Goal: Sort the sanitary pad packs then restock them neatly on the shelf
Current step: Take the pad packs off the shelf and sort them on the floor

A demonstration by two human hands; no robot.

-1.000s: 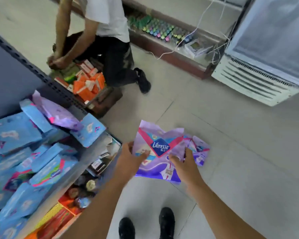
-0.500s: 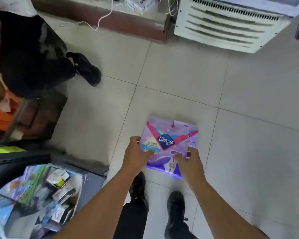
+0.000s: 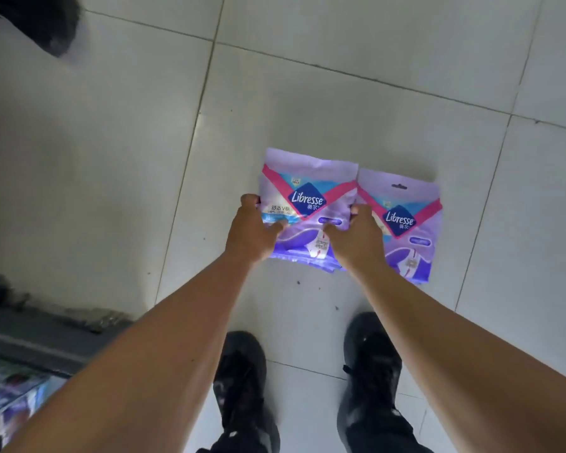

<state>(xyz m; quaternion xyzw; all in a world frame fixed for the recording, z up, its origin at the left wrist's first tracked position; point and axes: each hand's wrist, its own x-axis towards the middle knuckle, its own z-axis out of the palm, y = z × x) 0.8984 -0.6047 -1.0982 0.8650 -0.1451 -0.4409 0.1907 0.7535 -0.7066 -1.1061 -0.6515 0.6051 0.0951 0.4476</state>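
Both hands, left [image 3: 252, 235] and right [image 3: 356, 241], gripped my stack of purple packs [image 3: 303, 207] at its side edges; they looked light, soft, slippery.

There is one view only, from a wide-angle camera worn on the person's head. It looks almost straight down the body at the tiled floor [image 3: 340, 103], so both forearms run up from the bottom edge. The left hand [image 3: 250, 233] and right hand [image 3: 356, 243] sit near the middle of the frame, close to the lens. Beyond the fingertips lies open floor; nearer than the fingers stand the person's own shoes [image 3: 370, 364] (the edges bend, as wide lenses do). No second view shares this scene.
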